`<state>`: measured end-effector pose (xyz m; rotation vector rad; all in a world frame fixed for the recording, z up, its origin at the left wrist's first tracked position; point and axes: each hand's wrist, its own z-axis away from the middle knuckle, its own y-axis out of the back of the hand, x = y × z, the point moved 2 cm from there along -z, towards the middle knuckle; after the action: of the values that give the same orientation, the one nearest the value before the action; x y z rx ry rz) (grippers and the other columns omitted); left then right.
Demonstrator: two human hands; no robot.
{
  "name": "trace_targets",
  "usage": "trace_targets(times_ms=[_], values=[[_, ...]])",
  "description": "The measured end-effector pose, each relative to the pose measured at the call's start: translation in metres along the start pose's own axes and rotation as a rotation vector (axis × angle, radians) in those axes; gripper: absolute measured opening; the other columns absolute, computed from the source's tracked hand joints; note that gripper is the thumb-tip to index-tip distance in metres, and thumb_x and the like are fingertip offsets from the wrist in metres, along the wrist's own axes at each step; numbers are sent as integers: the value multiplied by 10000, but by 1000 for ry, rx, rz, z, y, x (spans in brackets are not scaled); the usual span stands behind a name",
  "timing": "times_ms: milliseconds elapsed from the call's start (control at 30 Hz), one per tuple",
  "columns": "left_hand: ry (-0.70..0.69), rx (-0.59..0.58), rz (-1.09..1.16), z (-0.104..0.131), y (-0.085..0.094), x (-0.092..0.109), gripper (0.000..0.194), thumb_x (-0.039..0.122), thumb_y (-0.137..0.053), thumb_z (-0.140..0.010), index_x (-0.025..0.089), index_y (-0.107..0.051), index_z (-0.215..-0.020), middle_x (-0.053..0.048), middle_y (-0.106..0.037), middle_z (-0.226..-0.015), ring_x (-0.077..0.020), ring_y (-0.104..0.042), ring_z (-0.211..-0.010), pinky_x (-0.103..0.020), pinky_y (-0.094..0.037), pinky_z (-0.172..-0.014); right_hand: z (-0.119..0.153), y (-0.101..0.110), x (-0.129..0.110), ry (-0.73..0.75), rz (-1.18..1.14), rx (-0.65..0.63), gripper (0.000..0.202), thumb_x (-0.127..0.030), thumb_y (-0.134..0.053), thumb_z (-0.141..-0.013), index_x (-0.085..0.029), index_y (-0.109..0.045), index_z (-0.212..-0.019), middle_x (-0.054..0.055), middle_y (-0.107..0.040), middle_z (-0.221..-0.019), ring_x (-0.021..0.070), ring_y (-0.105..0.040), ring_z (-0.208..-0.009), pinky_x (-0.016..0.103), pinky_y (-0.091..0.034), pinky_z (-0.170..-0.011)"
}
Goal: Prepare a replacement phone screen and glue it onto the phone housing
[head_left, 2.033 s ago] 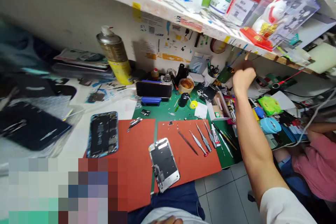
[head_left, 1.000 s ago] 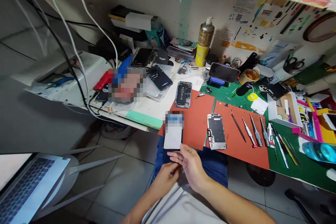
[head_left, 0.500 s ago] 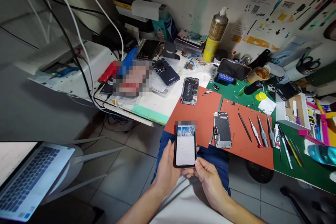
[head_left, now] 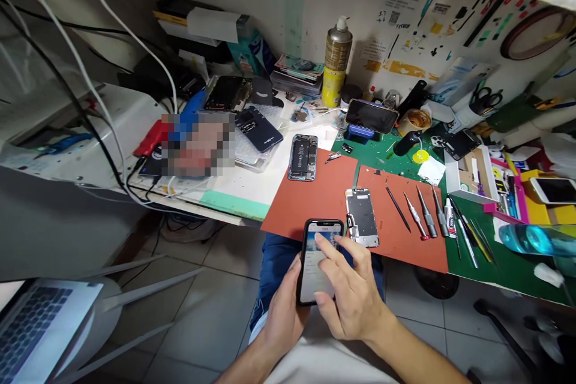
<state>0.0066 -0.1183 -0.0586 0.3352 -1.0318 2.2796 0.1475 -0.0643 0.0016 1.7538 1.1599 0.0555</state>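
Above my lap, my left hand (head_left: 285, 300) grips a smartphone (head_left: 310, 276) in a black case by its left side and lower edge. Its screen is lit, with a blue and white picture at the top. Over the screen my right hand (head_left: 353, 288) hovers with fingers apart, the index fingertip at or just above the glass; contact I cannot tell. On the orange mat (head_left: 333, 192) beyond lie an opened phone body (head_left: 302, 158), its battery and circuits bare, and a detached phone screen (head_left: 362, 216) with its back up.
Right of the screen lie a black spudger (head_left: 398, 210), several screwdrivers (head_left: 426, 211) and tweezers. Another phone (head_left: 371, 116) leans on a blue stand. A spray can (head_left: 336, 63) stands near the wall. A laptop (head_left: 40, 324) sits low at the left; cables hang above the bench.
My right hand has left the phone's lower right edge and moved up over its screen, fingers spread. The camera view has shifted rightward.
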Motion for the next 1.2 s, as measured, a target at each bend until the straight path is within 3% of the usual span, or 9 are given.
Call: trace_targets(times_ms=[167, 267, 400, 467, 533, 667, 800, 1200], values=[[35, -12, -20, -1, 3, -6, 486, 492, -768, -941, 283, -760, -1379, -52, -730, -1479, -321, -564, -1508, -411, -485, -1232, 3, -2, 3, -13, 45, -38, 293, -317, -511, -1009, -224, -628, -1262, 120, -662, -1570, 365, -587, -1335, 522, -472, -1044], [29, -43, -14, -1, -2, -4, 505, 515, -749, -955, 265, -746, -1393, -70, -737, -1465, -341, -586, -1484, -446, -500, -1221, 11, 8, 7, -34, 12, 40, 258, -273, -505, -1008, -216, -627, -1227, 145, -698, -1513, 373, -596, -1322, 537, -500, -1002], [39, -123, 16, 0, -14, 4, 559, 560, -715, -978, 222, -713, -1422, -117, -766, -1406, -388, -661, -1393, -526, -517, -1194, 28, 18, 24, -246, -23, 234, 293, -136, -569, -997, -237, -608, -1269, 178, -750, -1318, 340, -682, -1167, 522, -581, -929], [63, -145, 28, 1, -18, 9, 568, 555, -718, -971, 215, -700, -1426, -136, -781, -1368, -409, -714, -1313, -574, -534, -1161, 35, 16, 36, -403, 75, 252, 234, -188, -622, -1024, -248, -609, -1250, 178, -741, -1243, 353, -693, -1159, 541, -592, -923], [61, -148, 38, 1, -19, 14, 566, 531, -724, -961, 223, -683, -1434, -144, -786, -1349, -420, -747, -1248, -606, -549, -1128, 40, 9, 46, -533, 199, 187, 255, -361, -669, -1042, -234, -605, -1254, 212, -704, -1297, 405, -652, -1251, 611, -573, -976], [38, -156, 29, -1, -19, 20, 550, 453, -696, -965, 243, -645, -1471, -141, -775, -1366, -419, -738, -1270, -611, -531, -1143, 44, -8, 57, -654, 312, 49, 586, -638, -672, -998, -176, -581, -1347, 296, -602, -1457, 490, -555, -1357, 706, -521, -1041], [26, -148, 18, -4, -16, 25, 622, 432, -688, -955, 260, -576, -1542, -140, -763, -1394, -419, -719, -1305, -621, -506, -1167, 42, -17, 56, -647, 322, 7, 562, -589, -615, -1048, -158, -547, -1404, 290, -617, -1429, 466, -573, -1308, 675, -540, -1033], [29, -105, 66, -5, 3, 35, 680, 409, -653, -979, 284, -491, -1627, -137, -796, -1329, -398, -750, -1253, -614, -523, -1162, 36, -9, 58, -534, 501, -191, 533, -530, -535, -1098, -99, -536, -1411, 319, -633, -1447, 453, -627, -1227, 600, -599, -947]])
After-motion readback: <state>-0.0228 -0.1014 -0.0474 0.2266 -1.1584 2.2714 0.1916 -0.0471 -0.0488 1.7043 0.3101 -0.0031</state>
